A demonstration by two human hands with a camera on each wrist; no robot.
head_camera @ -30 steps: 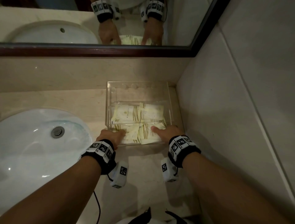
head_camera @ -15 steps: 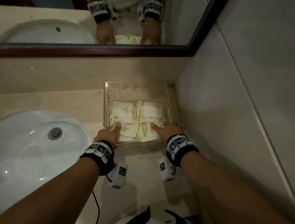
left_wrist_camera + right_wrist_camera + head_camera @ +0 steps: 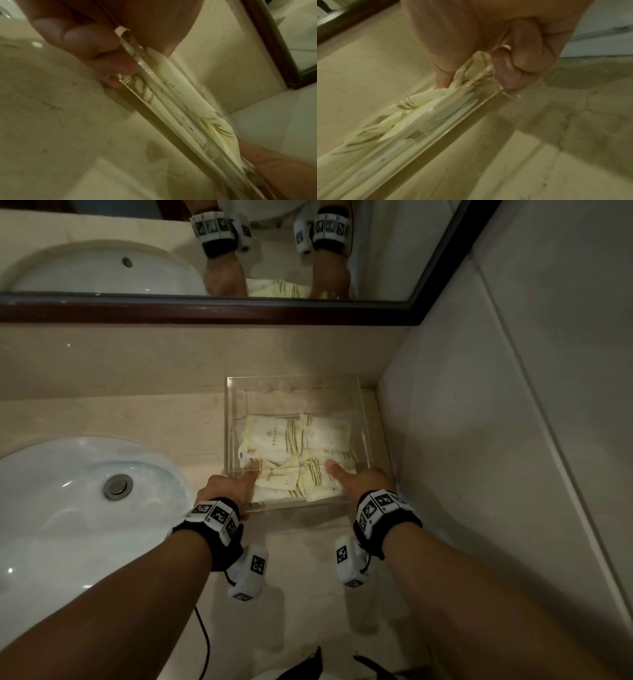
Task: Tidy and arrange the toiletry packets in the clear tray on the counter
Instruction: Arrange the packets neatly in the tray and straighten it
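The clear tray (image 3: 230,419) sits on the counter in the corner by the right wall. Several cream toiletry packets (image 3: 294,440) with gold stripes lie overlapping in its near half. My left hand (image 3: 233,487) grips the near left corner, thumb inside on a packet. The left wrist view shows its fingers (image 3: 89,40) curled against the outside of the tray wall (image 3: 137,56), beside the packets (image 3: 180,97). My right hand (image 3: 359,481) grips the near right corner the same way, fingers (image 3: 527,56) curled outside the tray wall (image 3: 453,112) and thumb on the packets (image 3: 423,97).
A white sink basin (image 3: 68,508) with a metal drain (image 3: 118,486) lies left of the tray. The backsplash and a dark-framed mirror (image 3: 239,309) rise behind it. A tiled wall (image 3: 479,440) closes the right side. Bare counter (image 3: 301,559) lies between my wrists.
Both hands keep their hold on the tray's near corners. The tray and packets stay about where they were; only the view shifts slightly.
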